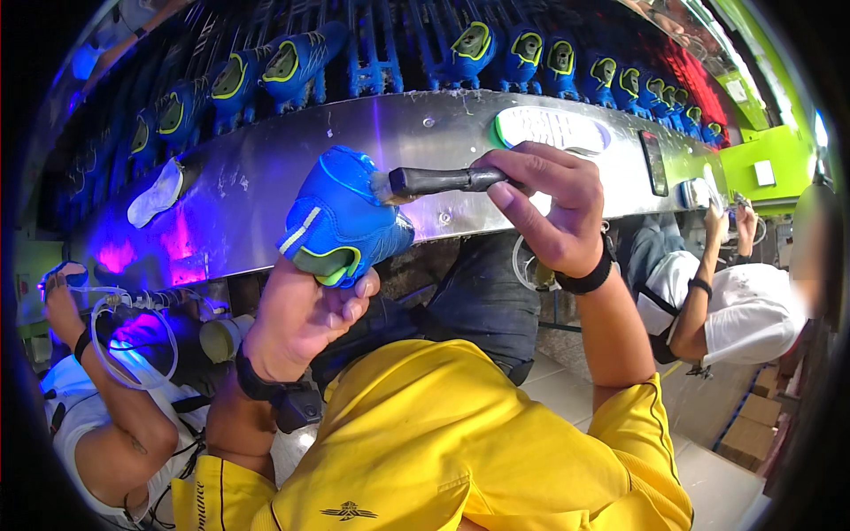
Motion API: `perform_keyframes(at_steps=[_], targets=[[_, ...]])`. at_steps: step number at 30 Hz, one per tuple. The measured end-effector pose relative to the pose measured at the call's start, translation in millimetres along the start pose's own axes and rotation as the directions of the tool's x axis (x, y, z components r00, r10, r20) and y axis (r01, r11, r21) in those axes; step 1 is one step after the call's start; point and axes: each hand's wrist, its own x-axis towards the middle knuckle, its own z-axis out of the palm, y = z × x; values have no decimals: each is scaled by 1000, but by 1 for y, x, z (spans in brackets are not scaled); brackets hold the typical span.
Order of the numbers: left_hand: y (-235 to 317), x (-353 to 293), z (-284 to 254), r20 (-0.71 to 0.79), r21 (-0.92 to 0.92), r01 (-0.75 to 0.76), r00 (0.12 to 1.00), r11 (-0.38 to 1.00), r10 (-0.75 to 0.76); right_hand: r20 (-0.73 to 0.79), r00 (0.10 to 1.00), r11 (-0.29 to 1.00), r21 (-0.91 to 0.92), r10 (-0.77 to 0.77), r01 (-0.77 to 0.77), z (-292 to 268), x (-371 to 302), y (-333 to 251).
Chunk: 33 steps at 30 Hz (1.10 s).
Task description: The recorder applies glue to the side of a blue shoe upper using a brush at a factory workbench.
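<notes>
Yellow polo shirt (425, 425), worn by you, nearest the lens.

Left hand (297, 332), one: fingers curled, grasping the collar end of the shoe; the thumb is not clearly shown. Keep this hold firm and your fingertips below the bristles' path.

Blue shoe upper (332, 208), one: held off the bench at its near edge, tilted, lime-trimmed collar toward your wrist. Turn it in small steps so each stretch of edge faces the brush squarely.

Black-handled brush (443, 181), one: bristle end against the upper's right side. Use short, even strokes along the contour; press lightly, lest the bristles splay.

Right hand (562, 199), one: thumb and fingers pinching the handle's rear end. A grip nearer the bristles would likely steady the stroke.

Metal bench (257, 190), beyond: pale sole (553, 131) at right, white shoe part (158, 195) at left, both lying flat, well apart; keep the brush clear of them.

Rack (376, 66), farthest: blue shoes (474, 42) in a row, collars showing.
</notes>
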Motion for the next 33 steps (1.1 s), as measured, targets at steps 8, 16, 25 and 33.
perform_keyframes(at_steps=[8,16,25,33], targets=[[-11,2,13,127,-128,30,992,991,-13,-62,996,992,119,57,-49,16,-25,19],[-15,11,5,180,-156,12,983,988,17,-96,979,981,94,178,-169,28,-57,34],[-2,55,-16,321,19,-222,925,975,204,-116,760,768,59,640,-638,42,-64,27],[106,116,53,358,604,-627,765,492,536,-309,835,889,111,456,-444,29,-80,20]])
